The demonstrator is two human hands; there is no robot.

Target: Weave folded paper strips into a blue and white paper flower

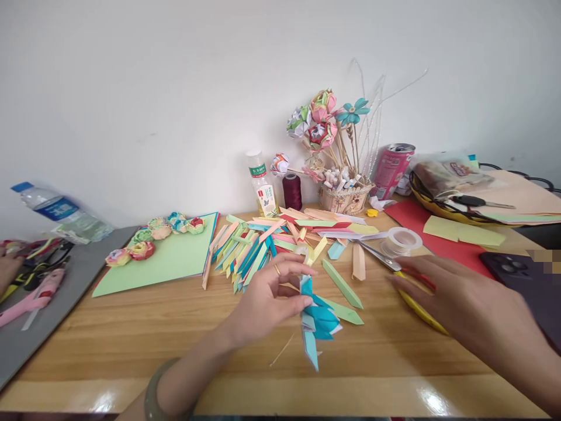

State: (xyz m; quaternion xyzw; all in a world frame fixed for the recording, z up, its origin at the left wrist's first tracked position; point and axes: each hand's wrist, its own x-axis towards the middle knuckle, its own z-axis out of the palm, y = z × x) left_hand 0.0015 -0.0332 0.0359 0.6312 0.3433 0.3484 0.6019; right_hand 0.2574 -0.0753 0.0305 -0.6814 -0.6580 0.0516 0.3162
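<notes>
While the left hand [280, 292] pinches blue folded paper [322, 318], the right touches scissors [423, 304].

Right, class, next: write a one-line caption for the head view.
Left hand holding folded blue paper, right hand at the scissors, beyond them a heap of paper strips.

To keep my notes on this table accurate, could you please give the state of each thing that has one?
Left hand, pinching folded blue paper
Right hand, open, over the scissors
Scissors, lying down, partly covered
Phone, camera side up
Blue-capped bottle, tilted, closed
White-capped bottle, upright, closed
Can, upright; opening unclear
Thread spool, upright
</notes>
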